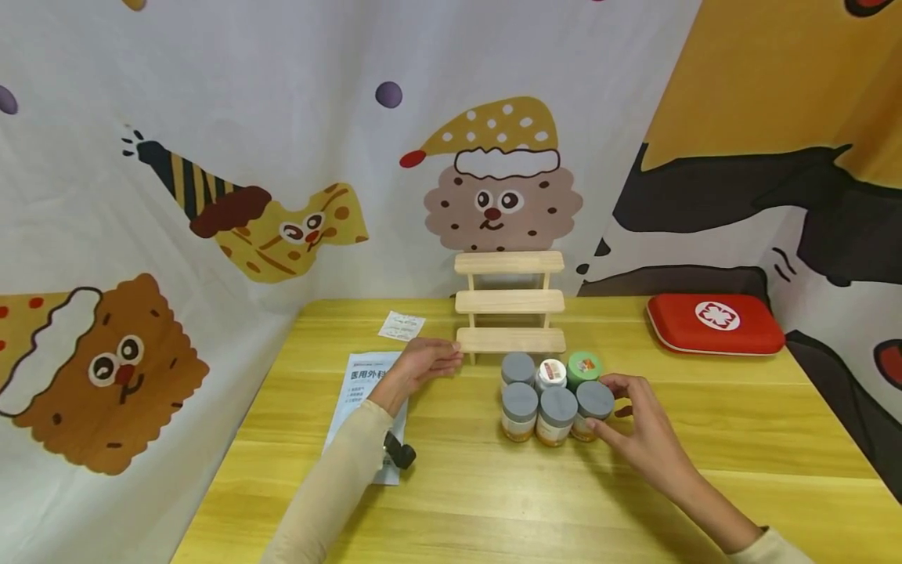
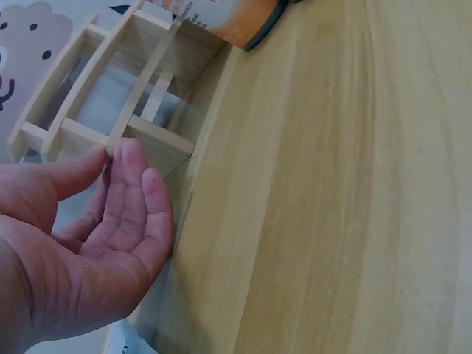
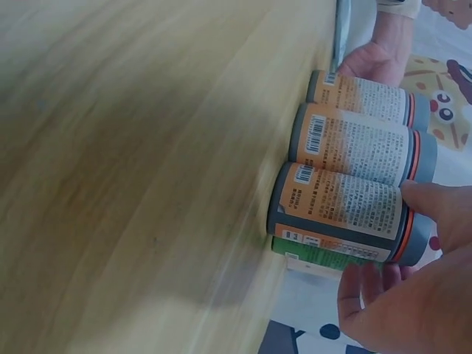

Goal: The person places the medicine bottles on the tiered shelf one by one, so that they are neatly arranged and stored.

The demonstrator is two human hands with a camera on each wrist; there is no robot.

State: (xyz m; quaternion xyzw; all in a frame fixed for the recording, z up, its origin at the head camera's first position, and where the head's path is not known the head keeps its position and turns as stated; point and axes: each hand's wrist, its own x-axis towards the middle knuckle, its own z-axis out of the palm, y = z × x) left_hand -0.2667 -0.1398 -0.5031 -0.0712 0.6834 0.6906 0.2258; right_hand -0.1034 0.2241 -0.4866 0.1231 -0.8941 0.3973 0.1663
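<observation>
A small three-tier wooden stand (image 1: 510,340) stands at the back of the table. My left hand (image 1: 425,362) is at the left end of its lowest step; in the left wrist view, thumb and fingers (image 2: 131,166) pinch the corner of the step. Right of it, several lidded jars stand together in two rows. My right hand (image 1: 644,431) holds the front right grey-lidded jar (image 1: 595,398), thumb on the front and fingers behind the lid. Beside that jar are another grey-lidded jar (image 3: 354,144), a white bottle (image 1: 551,373) and a green-lidded jar (image 1: 584,365).
A blue-white printed packet (image 1: 355,392) lies at the left, partly under my left arm. Behind it is a small white printed sachet (image 1: 402,326). A red case (image 1: 715,323) with a white cross emblem lies back right. A patterned cloth (image 1: 338,157) hangs behind the table.
</observation>
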